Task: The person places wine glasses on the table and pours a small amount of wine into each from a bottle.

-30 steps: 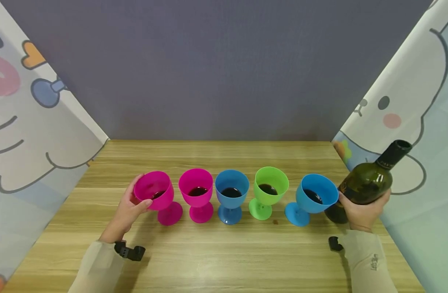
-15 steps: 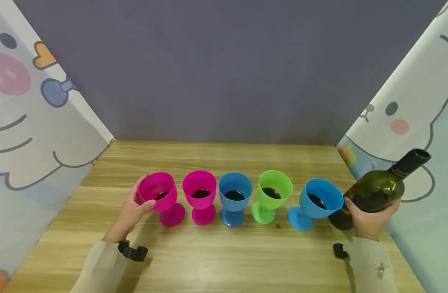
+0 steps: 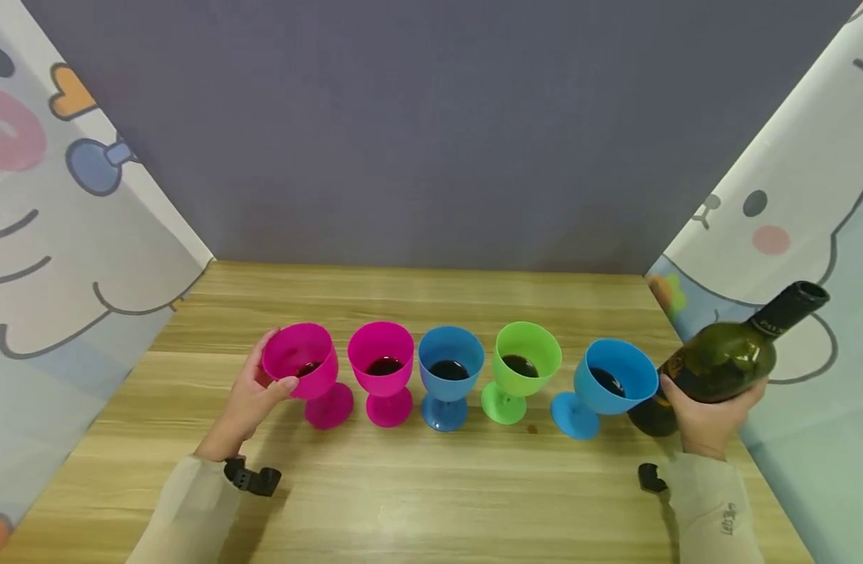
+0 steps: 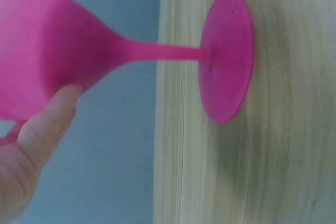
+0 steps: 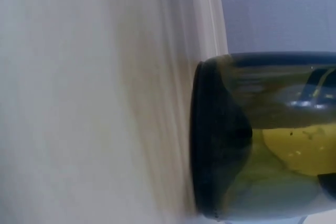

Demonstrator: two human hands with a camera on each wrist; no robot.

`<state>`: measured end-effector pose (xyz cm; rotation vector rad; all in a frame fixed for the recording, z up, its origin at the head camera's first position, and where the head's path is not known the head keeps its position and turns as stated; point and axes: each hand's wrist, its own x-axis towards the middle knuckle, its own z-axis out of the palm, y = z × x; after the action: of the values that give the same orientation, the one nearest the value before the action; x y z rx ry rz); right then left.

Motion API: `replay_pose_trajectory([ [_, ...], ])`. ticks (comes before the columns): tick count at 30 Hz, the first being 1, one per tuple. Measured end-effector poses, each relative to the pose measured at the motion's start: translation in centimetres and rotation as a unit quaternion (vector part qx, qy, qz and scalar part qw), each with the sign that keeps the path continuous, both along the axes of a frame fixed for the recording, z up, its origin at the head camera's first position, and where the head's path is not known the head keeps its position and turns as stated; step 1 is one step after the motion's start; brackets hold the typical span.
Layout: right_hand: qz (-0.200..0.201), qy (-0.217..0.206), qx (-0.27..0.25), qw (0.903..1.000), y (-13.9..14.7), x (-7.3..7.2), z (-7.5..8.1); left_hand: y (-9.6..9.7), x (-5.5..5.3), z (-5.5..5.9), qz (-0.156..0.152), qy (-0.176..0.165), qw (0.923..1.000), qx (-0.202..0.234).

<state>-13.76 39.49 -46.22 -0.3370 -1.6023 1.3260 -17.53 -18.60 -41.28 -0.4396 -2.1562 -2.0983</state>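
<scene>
In the head view my left hand [image 3: 255, 399] holds the leftmost pink goblet [image 3: 301, 362] by its bowl, thumb on the near side. Its foot [image 4: 227, 59] is on the table in the left wrist view. At the right, my right hand [image 3: 709, 415] grips a dark green wine bottle [image 3: 731, 360] round its body. The bottle has no cap, and its base is at the tabletop in the right wrist view. Between the hands stand a second pink goblet [image 3: 380, 356], a blue goblet [image 3: 450, 352], a green goblet [image 3: 526, 348] and another blue goblet [image 3: 615, 376]. Dark liquid lies in every bowl.
The wooden table [image 3: 431, 486] ends at a grey upright panel [image 3: 431, 141] behind the goblets. Cartoon-printed sheets [image 3: 86, 235] flank both sides. Close beside the bottle is the rightmost blue goblet. A small dark spot [image 3: 532, 428] marks the wood near the green goblet.
The bottle's neck has shifted slightly to the right, with my right hand still round it. My left hand and the goblets keep their places; the head view has shifted slightly.
</scene>
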Motion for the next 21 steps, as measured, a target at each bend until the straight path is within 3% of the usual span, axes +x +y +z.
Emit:
replay_pose_trajectory([
  [6, 0.004, -0.063, 0.013, 0.9979, 0.2, 0.5, 0.4, 0.4, 0.0, 0.3, 0.031, -0.011, 0.9995, 0.000],
  [9, 0.018, -0.048, 0.013, 0.9986, 0.2, 0.6, 0.5, 0.3, 0.2, 0.3, 0.038, -0.009, 0.9992, -0.012],
  [13, 0.031, -0.045, 0.014, 0.9984, 0.2, 1.3, 1.5, 0.1, 0.5, 0.5, 0.063, 0.009, 0.9936, -0.093],
  [15, 0.010, -0.071, 0.060, 0.9956, 0.1, 2.0, 2.4, -0.2, 0.6, 0.9, 0.074, 0.014, 0.9871, -0.141],
  [16, -0.005, -0.085, 0.095, 0.9918, 0.1, 2.3, 3.0, -0.5, 0.7, 1.2, 0.080, 0.017, 0.9831, -0.164],
  [18, -0.038, -0.126, 0.185, 0.9739, 0.0, 3.1, 4.2, -1.3, 0.8, 2.1, 0.086, 0.019, 0.9754, -0.202],
  [21, -0.075, -0.185, 0.304, 0.9315, 0.0, 4.4, 6.0, -2.9, 1.0, 4.1, 0.096, 0.038, 0.9626, -0.250],
])
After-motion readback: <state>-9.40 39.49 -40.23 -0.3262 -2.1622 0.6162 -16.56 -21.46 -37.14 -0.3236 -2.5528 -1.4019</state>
